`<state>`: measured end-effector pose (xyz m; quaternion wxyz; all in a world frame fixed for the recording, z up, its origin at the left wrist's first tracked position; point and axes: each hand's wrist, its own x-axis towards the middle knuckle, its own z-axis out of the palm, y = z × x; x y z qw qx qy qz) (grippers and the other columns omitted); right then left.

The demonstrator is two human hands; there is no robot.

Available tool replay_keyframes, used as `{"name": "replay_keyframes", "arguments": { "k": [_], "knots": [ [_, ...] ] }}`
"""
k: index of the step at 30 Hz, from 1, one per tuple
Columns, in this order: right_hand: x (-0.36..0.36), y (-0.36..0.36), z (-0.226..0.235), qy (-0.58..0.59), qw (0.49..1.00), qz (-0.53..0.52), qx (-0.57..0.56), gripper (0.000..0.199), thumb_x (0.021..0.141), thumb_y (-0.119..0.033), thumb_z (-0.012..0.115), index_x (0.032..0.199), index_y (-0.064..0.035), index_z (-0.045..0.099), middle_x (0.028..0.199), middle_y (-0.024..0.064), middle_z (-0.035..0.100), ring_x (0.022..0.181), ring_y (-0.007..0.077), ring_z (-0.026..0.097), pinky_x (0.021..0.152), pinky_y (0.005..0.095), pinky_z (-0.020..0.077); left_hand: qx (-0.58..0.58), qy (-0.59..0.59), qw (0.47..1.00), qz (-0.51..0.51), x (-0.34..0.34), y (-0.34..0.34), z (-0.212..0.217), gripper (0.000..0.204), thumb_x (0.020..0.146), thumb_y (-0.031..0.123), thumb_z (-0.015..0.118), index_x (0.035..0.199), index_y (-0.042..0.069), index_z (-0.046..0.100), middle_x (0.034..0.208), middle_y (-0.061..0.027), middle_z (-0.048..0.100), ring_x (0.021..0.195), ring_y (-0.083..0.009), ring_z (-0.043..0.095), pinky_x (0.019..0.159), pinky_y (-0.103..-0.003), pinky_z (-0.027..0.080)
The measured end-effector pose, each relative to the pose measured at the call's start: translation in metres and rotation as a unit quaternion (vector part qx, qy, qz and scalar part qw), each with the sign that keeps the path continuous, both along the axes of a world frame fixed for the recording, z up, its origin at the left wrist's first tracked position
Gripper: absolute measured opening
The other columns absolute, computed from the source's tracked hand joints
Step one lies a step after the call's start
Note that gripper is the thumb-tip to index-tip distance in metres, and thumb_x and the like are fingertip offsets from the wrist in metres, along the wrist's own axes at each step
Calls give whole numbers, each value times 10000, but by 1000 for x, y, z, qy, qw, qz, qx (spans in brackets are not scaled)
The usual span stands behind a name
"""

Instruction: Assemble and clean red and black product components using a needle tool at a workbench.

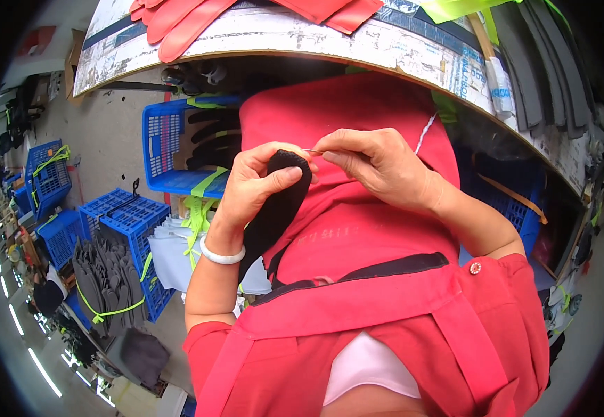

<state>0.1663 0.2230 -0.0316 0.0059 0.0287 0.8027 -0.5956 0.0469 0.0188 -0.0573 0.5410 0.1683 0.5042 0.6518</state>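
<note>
Below scuffed white table (pixel 302 35) (crates around): left hand (pixel 250 186) clasps black glove (pixel 278 205), right hand (pixel 378 167) pinches needle (pixel 311 151).

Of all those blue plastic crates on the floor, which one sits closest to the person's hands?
The blue crate directly beside the left hand, holding dark gloves tied with yellow-green bands. The other blue crates lie farther out to the left across the floor.

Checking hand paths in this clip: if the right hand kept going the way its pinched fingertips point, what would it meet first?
Probably the black glove, at its top end held by the left hand. The right hand pinches a thin needle aimed there; depth is unclear.
</note>
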Motion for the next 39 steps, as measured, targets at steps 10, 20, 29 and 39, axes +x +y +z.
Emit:
{"name": "replay_keyframes", "arguments": {
  "k": [10,20,29,39],
  "knots": [
    [3,1,11,-36,998,38,41,139,912,-66,608,1034,-4,634,876,179,662,792,339,654,676,340,506,-8,7,1000,18,3,-2,2,216,862,12,667,1075,-23,664,951,-76,698,909,-136,641,864,-267,496],
    [16,-15,-11,-165,882,-21,-441,162,964,-149,580,1012,-6,638,674,33,567,544,108,499,492,232,355,44,10,998,51,13,4,0,162,860,4,679,1019,-30,673,924,-77,705,876,-135,648,823,-254,507],
    [-5,3,-6,-110,986,41,-116,216,979,-168,560,1003,31,638,669,-13,535,621,33,444,563,210,386,24,-11,993,114,7,-7,-7,207,878,70,685,1056,-28,644,918,-110,691,819,-182,669,790,-292,537],
    [-1,-19,-7,-76,989,-4,-124,136,958,-107,567,980,7,638,615,62,503,572,84,424,529,278,387,34,-12,995,97,2,-8,-6,235,888,101,683,1081,-21,629,956,-104,684,849,-185,667,814,-294,529]
  ]
}}
